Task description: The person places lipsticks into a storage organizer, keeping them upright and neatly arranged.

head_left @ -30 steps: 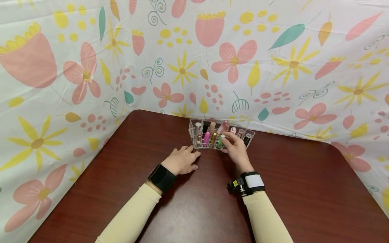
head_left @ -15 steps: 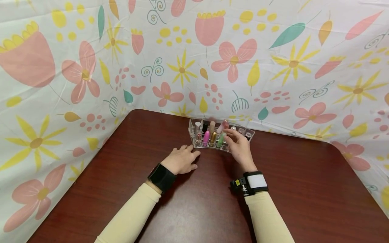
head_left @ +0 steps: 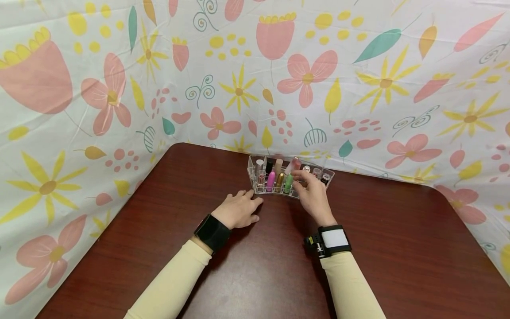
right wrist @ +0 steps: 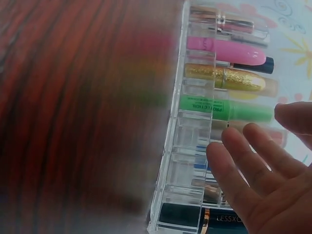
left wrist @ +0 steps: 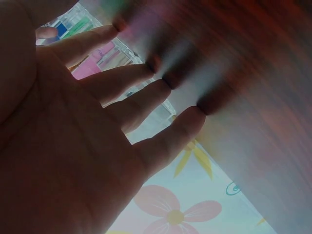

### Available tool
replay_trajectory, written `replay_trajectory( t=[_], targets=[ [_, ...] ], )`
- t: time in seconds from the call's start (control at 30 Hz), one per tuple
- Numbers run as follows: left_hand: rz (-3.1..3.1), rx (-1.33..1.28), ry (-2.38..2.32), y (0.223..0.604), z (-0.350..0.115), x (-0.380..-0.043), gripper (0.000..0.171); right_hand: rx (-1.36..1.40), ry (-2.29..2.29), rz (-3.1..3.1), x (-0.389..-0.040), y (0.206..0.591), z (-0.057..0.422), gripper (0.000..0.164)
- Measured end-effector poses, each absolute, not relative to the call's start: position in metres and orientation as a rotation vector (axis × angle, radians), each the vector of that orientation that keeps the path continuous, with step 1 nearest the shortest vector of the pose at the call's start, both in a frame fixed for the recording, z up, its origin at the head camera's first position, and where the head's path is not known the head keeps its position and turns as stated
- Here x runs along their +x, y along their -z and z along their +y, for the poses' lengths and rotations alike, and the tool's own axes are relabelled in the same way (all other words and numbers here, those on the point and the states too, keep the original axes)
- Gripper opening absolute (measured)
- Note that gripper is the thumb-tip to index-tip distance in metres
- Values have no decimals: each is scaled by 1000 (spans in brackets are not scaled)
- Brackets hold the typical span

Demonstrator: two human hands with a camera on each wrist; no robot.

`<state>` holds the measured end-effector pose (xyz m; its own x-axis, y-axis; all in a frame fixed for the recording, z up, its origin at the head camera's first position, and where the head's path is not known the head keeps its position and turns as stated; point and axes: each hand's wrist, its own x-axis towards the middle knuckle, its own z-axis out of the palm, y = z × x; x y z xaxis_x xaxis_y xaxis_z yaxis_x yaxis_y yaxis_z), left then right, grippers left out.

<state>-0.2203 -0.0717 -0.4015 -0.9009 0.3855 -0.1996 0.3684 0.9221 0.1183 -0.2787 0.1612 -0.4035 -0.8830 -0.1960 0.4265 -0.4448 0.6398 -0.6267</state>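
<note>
A clear acrylic lipstick organizer (head_left: pixel 275 193) stands near the back of the table, with lipsticks upright in its slots. The green lip balm tube (head_left: pixel 288 184) sits in a front slot, right of the gold glitter lipstick (head_left: pixel 280 180) and the pink lipstick (head_left: pixel 270 181). My right hand (head_left: pixel 314 197) is just right of the green tube. In the right wrist view its fingers are spread and one tip is at or beside the tube's cap (right wrist: pixel 258 114). My left hand (head_left: pixel 237 210) lies on the table, fingers straight, fingertips by the organizer's front left corner.
Empty front slots (right wrist: pixel 187 168) lie right of the green tube, and a dark LESSXC-like labelled lipstick (right wrist: pixel 180 214) fills the end slot. A floral cloth (head_left: pixel 239 66) hangs behind the brown table (head_left: pixel 271 274).
The right fingers, earlier on the green tube's cap, have loosened and shifted right. The tube, tilted half a second ago, now stands straighter in its slot. The left hand has stayed put.
</note>
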Motion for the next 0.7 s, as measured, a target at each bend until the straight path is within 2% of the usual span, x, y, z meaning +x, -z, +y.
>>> replay_trajectory(
  t=[0.37, 0.7],
  targets=[
    [2866, 576, -104, 401, -72, -221, 55, 506, -1099, -2552, -278, 400, 161, 28],
    [2854, 561, -102, 402, -71, -220, 56, 400, -1334, -2585, -285, 382, 157, 55]
  ],
)
